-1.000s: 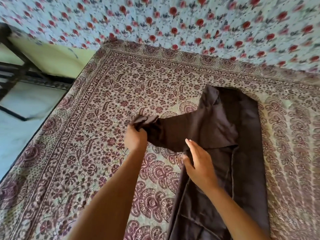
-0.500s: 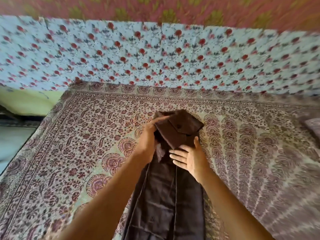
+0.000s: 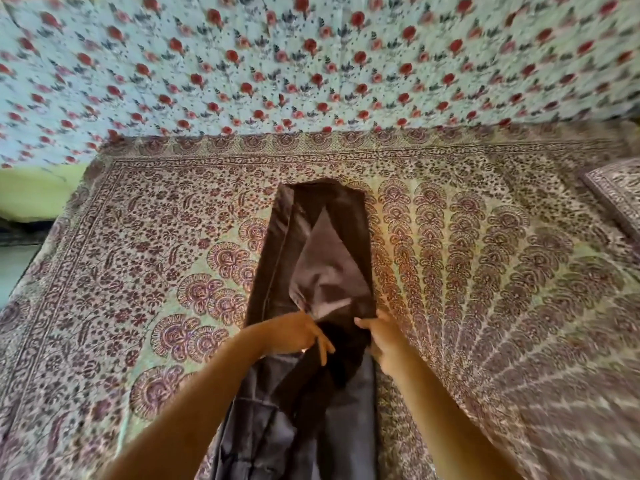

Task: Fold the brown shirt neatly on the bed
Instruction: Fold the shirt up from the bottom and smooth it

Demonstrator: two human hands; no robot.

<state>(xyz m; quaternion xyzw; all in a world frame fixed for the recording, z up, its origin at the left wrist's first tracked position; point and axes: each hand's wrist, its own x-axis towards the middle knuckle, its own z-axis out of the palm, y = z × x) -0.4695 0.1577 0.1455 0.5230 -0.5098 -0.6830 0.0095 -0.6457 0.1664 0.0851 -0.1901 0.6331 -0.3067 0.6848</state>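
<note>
**Handling a soft, narrow strip of cloth on the bed**

Lying down the middle of the bed (image 3: pixel 485 271), the brown shirt (image 3: pixel 322 258) has been brought in to a long narrow band that runs from the near edge toward the far edge, where the printed bedspread meets the flowered wall cloth (image 3: pixel 311 64). Its far end stops well short of that far border. A lighter triangular flap, most likely a sleeve laid inward, sits on top of the band's far half.

The left hand (image 3: pixel 298 334) rests on the band's left half with its fingers pinched on the lower tip of that flap. The right hand (image 3: pixel 384 337) sits at the band's right edge, fingers curled on the cloth there; whether it truly grips a layer or only presses it flat cannot be told from this view.

The fabric looks thin, light and limp, with a faint sheen that hints it may slide over itself. It will not hold a crease unaided, so each layer wants smoothing flat before the next is laid. The stacked side folds could slip apart if lifted from one point only. The safest hold seems to be at both long edges at once, thumb above and fingers under all the layers, at either short end of the band.
</note>
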